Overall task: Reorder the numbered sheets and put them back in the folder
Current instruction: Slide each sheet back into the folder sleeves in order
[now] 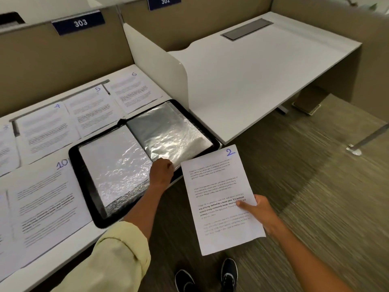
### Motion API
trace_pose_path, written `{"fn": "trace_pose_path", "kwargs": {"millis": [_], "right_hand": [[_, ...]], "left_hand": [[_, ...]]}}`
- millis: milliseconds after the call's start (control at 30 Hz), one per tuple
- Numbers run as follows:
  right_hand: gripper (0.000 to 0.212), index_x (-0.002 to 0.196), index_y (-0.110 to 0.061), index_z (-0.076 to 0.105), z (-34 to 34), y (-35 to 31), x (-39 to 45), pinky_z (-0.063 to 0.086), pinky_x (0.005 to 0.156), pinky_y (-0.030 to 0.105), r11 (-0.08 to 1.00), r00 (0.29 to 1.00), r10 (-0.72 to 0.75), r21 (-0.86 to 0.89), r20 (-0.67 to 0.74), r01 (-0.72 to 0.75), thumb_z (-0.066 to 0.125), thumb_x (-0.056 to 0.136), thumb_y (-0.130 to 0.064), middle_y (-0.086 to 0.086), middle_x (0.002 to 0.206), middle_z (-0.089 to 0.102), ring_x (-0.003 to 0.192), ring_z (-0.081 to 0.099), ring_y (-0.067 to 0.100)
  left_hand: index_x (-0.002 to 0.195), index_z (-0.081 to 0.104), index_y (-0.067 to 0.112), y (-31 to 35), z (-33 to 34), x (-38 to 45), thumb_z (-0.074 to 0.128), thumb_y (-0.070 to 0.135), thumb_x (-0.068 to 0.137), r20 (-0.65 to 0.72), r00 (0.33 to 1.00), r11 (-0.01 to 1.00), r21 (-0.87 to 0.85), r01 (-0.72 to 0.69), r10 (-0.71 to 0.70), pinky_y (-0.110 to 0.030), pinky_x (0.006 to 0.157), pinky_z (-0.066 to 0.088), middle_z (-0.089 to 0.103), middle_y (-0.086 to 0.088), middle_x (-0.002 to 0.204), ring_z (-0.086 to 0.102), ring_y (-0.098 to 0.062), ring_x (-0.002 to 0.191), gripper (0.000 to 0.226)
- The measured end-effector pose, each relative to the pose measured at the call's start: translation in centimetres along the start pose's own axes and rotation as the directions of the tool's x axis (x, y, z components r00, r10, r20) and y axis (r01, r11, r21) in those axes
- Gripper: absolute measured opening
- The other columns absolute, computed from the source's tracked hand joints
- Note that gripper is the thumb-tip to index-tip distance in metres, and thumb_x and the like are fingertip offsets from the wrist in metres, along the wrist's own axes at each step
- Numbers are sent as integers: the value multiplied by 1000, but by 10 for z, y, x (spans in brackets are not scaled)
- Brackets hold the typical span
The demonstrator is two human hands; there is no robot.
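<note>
Clear plastic sleeve (168, 131) of the open black folder (84, 152) pinched apart by the left hand (161, 172); the right hand (255, 209) grips white sheet 2 (219, 199), ready for insertion

The person wears a pale yellow shirt; its sleeve (117, 256) on the left arm is rolled up into a thick cuff near the elbow, at about 7 o'clock in the view. The right forearm (305, 260) is bare (no sleeve shows on it), at 5 o'clock. At 6 o'clock are two black shoes (207, 278) with laces, one beside the other.
</note>
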State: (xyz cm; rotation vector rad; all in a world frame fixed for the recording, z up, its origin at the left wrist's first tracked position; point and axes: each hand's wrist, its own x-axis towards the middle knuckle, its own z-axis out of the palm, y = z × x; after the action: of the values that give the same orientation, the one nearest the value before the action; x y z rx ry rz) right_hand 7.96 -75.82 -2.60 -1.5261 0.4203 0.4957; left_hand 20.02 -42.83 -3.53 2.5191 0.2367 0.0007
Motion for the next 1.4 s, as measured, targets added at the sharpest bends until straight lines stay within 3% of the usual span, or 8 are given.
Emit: {"fn": "trace_pose_path", "kwargs": {"millis": [133, 333, 500, 633, 833, 933, 1067, 1400], "right_hand": [[32, 110, -2, 68, 4, -3, 2, 62, 71, 39, 1000, 1000, 2, 6, 14, -2, 79, 82, -13, 9, 101, 77, 91, 75, 29], [39, 113, -3, 68, 5, -3, 3, 61, 82, 48, 1000, 999, 11, -1, 40, -11, 81, 80, -17, 11, 107, 76, 96, 74, 30], [44, 114, -1, 68, 1, -1, 1, 60, 86, 50, 1000, 999, 16, 0, 49, -16, 83, 77, -19, 11, 107, 76, 98, 74, 29], [60, 114, -2, 68, -2, 3, -1, 58, 88, 53, 1000, 999, 23, -2, 45, -23, 92, 68, -32, 11, 108, 76, 99, 73, 31], [41, 114, -2, 68, -4, 6, 0, 57, 89, 56, 999, 998, 52, -12, 38, -51, 82, 79, -19, 11, 107, 76, 99, 74, 30], [43, 115, -3, 68, -3, 7, -1, 58, 89, 55, 998, 998, 59, -15, 38, -58, 83, 79, -20, 10, 108, 76, 99, 74, 30], [38, 113, -3, 69, -3, 10, -3, 59, 87, 52, 999, 998, 53, -9, 39, -52, 81, 80, -18, 10, 107, 76, 98, 74, 29], [36, 111, -3, 69, -4, 20, -6, 61, 81, 45, 998, 997, 69, 14, 23, -69, 81, 80, -16, 10, 106, 76, 96, 74, 28]], "left_hand": [[63, 62, 3, 0, -4, -1, 54, 0, 86, -13, 1000, 999, -37, 2, -2, -30, 59, 33, 59, -9, 68, 53, -24, 68, 25], [77, 70, 4, 0, -6, 1, 61, 1, 87, -42, 996, 987, -141, 75, -81, -28, 69, 38, 63, -6, 83, 55, -20, 76, 14], [73, 67, 8, -3, -6, 4, 75, 9, 82, -56, 985, 964, -219, 147, -163, -29, 68, 43, 65, -3, 77, 61, -20, 72, 12], [77, 66, 6, -3, -8, 3, 72, 5, 83, -59, 984, 953, -264, 146, -167, -28, 67, 43, 64, -5, 76, 60, -22, 72, 9], [85, 62, 12, -9, -8, -1, 59, 0, 84, -42, 999, 989, -149, 24, -31, -37, 70, 50, 65, -4, 86, 61, -26, 78, 13], [91, 60, 14, -4, -5, -1, 65, 11, 85, -7, 1000, 997, -71, -23, 23, -34, 69, 48, 62, -2, 89, 59, -23, 79, 9], [99, 63, 16, -1, 0, -1, 72, 29, 82, 70, 994, 996, -4, -87, 87, -36, 71, 48, 56, -3, 94, 54, -21, 86, 23], [78, 67, 12, 3, -3, 9, 72, 12, 86, 51, 997, 998, -1, -55, 55, -30, 69, 41, 63, -3, 83, 57, -20, 80, 9]]}}
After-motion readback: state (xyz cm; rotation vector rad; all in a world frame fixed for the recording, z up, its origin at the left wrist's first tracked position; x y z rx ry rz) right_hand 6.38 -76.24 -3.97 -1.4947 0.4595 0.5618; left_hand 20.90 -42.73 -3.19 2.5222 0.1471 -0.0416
